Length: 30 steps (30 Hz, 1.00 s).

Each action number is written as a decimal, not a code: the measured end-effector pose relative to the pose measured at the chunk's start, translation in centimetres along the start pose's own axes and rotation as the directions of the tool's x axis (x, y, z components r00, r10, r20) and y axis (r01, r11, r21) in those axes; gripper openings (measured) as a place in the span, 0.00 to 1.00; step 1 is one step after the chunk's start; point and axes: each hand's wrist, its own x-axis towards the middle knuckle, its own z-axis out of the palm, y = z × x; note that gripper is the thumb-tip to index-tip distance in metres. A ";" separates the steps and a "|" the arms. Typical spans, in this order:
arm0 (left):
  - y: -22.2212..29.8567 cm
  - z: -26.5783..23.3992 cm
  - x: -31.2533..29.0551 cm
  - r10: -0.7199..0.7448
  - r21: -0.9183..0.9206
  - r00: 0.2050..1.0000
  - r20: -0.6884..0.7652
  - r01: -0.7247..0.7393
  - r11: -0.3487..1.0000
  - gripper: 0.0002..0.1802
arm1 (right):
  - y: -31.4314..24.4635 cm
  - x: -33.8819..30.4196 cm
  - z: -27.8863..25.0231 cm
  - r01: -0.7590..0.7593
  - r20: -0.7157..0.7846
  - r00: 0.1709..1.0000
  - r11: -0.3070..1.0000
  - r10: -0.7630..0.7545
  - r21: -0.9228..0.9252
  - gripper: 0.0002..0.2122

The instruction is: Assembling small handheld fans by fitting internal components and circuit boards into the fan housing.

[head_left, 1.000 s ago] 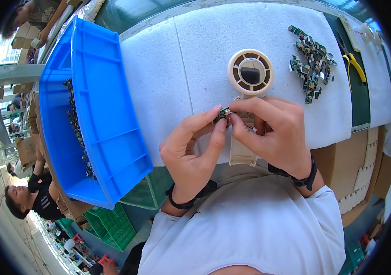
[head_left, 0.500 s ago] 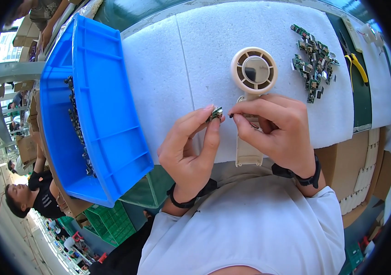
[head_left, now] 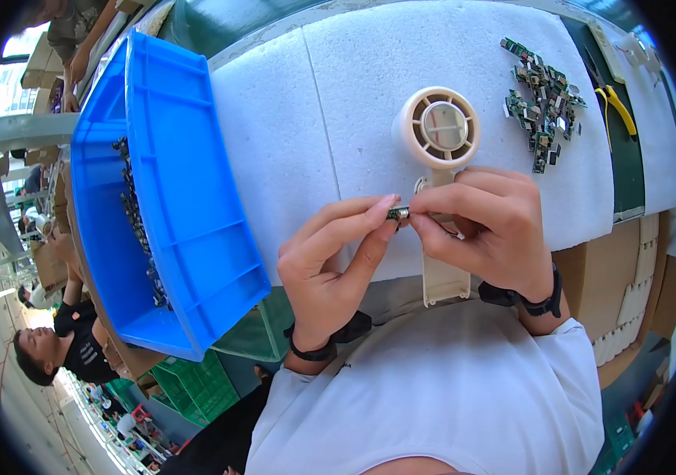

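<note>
Between thumb and forefinger, my left hand [head_left: 330, 252] pinches a small green circuit board [head_left: 397, 214] with a silvery metal part. My right hand [head_left: 490, 212] meets it from the right, its fingertips closed at the board's edge on a wire end that they mostly hide. Thin wires [head_left: 453, 233] show under those fingers. Behind and below my right hand lies a cream handheld fan: its round head [head_left: 407, 131] points away from me, and its handle [head_left: 445, 281] reaches toward my body. The handle is partly covered by the right hand.
A blue bin [head_left: 195, 198] with several circuit boards [head_left: 134, 210] inside stands at left. More boards [head_left: 544, 103] are heaped on the white foam sheet [head_left: 275, 103] at far right, near yellow-handled pliers [head_left: 617, 109]. A cardboard box [head_left: 591, 273] of cream parts sits lower right. Another person [head_left: 77, 340] is at left.
My hands have come together: the board moved right and turned, and now touches the right fingertips, which were apart from it. The fan has shifted slightly toward me and tilted.
</note>
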 end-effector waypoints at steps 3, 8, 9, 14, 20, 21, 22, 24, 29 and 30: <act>0.6 -0.2 -0.1 -0.049 -0.123 0.997 0.056 0.056 0.991 0.15 | -0.1 -0.1 -0.7 -0.001 0.044 0.999 0.999 -0.001 0.048 0.07; 1.1 -0.6 0.4 -0.116 -0.329 0.973 0.202 0.179 0.927 0.16 | -0.2 -0.8 -2.0 -0.101 0.122 0.989 0.981 0.082 0.163 0.09; 1.0 -0.8 0.4 -0.119 -0.327 0.972 0.204 0.182 0.927 0.16 | -0.1 -0.9 -2.0 -0.123 0.128 0.987 0.977 0.101 0.175 0.09; 0.7 -1.4 0.4 -0.124 -0.302 0.941 0.314 0.223 0.927 0.17 | 0.3 -1.4 -2.1 -0.131 0.141 0.985 0.963 0.099 0.236 0.10; 0.7 -1.3 0.4 -0.090 -0.193 0.944 0.317 0.157 0.969 0.18 | 0.6 -1.5 -2.3 -0.150 0.219 0.971 0.961 0.098 0.231 0.10; 0.7 -1.3 0.4 -0.094 -0.193 0.942 0.321 0.162 0.968 0.18 | 0.7 -1.6 -2.2 -0.140 0.218 0.972 0.962 0.088 0.235 0.10; 0.6 -1.2 0.4 -0.078 -0.178 0.950 0.304 0.137 0.975 0.18 | 0.8 -1.6 -2.1 -0.146 0.217 0.972 0.961 0.095 0.234 0.10; 0.6 -1.0 0.3 -0.043 -0.146 0.964 0.263 0.084 0.986 0.18 | 0.9 -1.5 -1.8 -0.119 0.197 0.978 0.963 0.071 0.243 0.09; 0.6 -0.5 0.1 -0.033 -0.102 0.978 0.205 0.055 0.993 0.17 | 0.8 -1.2 -1.6 -0.133 0.175 0.980 0.963 0.094 0.233 0.09; 0.4 -0.4 -0.1 -0.026 -0.100 0.984 0.176 0.044 0.994 0.17 | 0.6 -1.1 -1.6 -0.132 0.176 0.980 0.964 0.092 0.230 0.09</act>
